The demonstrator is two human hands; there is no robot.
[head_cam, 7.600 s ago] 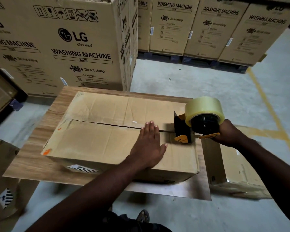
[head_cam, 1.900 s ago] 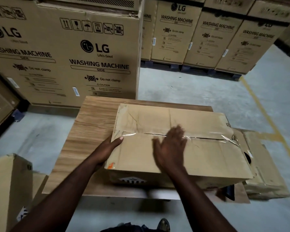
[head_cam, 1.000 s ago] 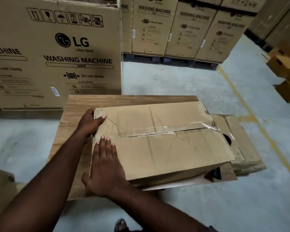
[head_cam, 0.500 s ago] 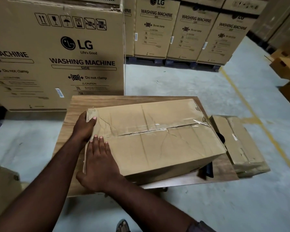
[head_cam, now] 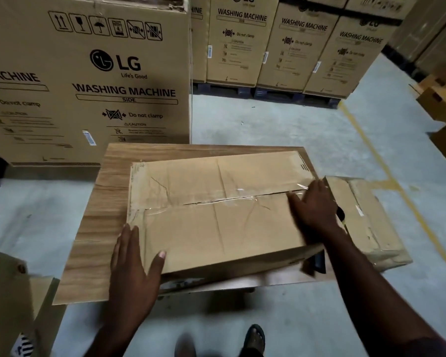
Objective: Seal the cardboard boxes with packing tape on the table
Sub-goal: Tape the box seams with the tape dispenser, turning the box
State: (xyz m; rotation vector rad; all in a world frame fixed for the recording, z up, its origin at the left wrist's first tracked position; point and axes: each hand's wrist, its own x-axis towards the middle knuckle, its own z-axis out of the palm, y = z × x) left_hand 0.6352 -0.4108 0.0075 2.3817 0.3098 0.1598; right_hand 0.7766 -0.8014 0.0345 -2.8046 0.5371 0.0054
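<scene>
Right hand [head_cam: 314, 210] shifted to box [head_cam: 216, 233] right end, flat on tape [head_cam: 227, 201]; left hand [head_cam: 131, 266] open, pressing near-left corner.

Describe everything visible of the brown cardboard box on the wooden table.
The brown cardboard box is wide and low, its top creased. Two top flaps meet in a lengthwise seam under clear glossy tape, a dark gap showing along part. It lies flat on the wooden table, slightly askew. The left hand rests at its near left corner, thumb on top; the right hand lies flat near the seam's right end.
</scene>
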